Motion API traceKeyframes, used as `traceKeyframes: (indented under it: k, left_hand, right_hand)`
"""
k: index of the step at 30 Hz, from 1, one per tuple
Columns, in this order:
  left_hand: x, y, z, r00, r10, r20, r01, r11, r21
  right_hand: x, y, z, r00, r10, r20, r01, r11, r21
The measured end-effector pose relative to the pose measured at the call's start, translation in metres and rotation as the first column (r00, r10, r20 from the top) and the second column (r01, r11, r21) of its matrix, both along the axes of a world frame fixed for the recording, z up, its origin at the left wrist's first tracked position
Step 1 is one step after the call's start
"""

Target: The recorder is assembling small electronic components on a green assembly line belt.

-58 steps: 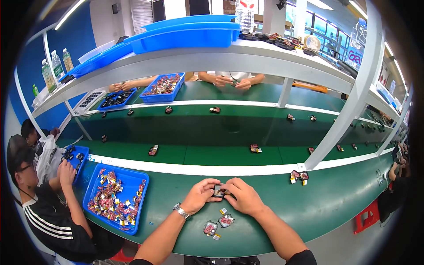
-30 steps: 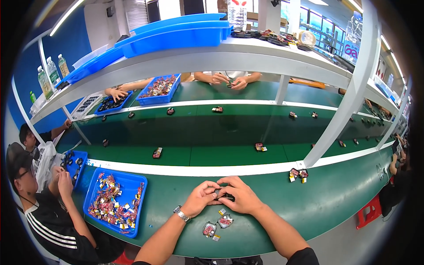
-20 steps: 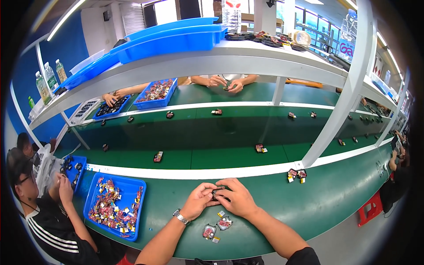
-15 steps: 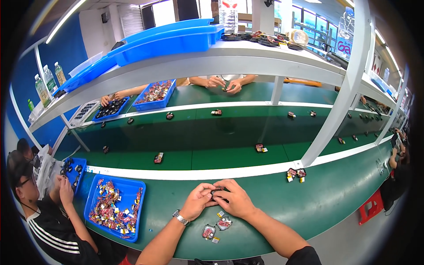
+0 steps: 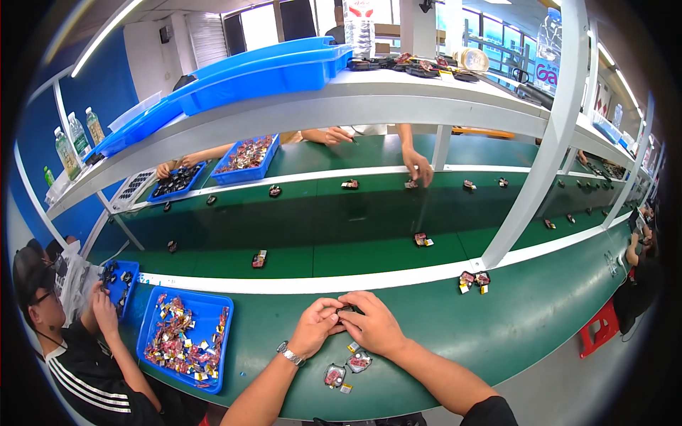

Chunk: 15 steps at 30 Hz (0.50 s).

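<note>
Both my hands meet above the green table. My left hand (image 5: 315, 331), with a metal watch on its wrist, has its fingers closed on one side of a small black case (image 5: 346, 309). My right hand (image 5: 375, 325) grips the same case from the other side, and the fingers cover most of it. Just below them on the table lie two small dark housings, one (image 5: 334, 375) by my left wrist and another (image 5: 359, 361) under my right hand. Each shows reddish parts inside and has a small yellow-and-white piece beside it.
To the left stands a blue tray (image 5: 224, 355) of reddish parts, beside a seated person (image 5: 85, 355). Two more housings (image 5: 474, 280) lie by the white rail. Beyond it runs a green belt (image 5: 341, 248) carrying spaced pieces, under a shelf on white posts (image 5: 540, 156).
Across the belt, a co-worker's hand has come down to a piece near the far rail. My hands keep hold of the case, with only slight finger movement.
</note>
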<state>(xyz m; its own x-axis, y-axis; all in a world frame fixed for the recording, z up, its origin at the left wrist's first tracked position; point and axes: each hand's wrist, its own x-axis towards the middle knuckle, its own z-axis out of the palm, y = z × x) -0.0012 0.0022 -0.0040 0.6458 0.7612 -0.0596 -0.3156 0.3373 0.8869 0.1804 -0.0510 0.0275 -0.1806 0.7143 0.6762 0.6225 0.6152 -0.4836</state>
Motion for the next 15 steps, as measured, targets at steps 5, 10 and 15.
traceKeyframes:
  k: [5,10,15]
  left_hand:
    - [0.0000,-0.0010,-0.0025,0.999,0.040,0.004,-0.040,0.999,0.020]
    - [0.0054,-0.0028,-0.0002,0.993,0.010,0.122,-0.010,1.000,-0.003]
    - [0.0037,-0.0018,-0.0035,0.992,-0.007,0.129,0.006,1.000,0.004]
  right_hand:
    - [-0.0009,0.0013,0.0043,1.000,0.013,-0.008,-0.013,1.000,0.027]
    - [0.0041,-0.0008,0.0044,0.998,-0.066,-0.001,0.066,0.997,0.042]
    - [0.0037,0.0009,-0.0010,0.998,-0.029,-0.047,0.029,0.999,0.013]
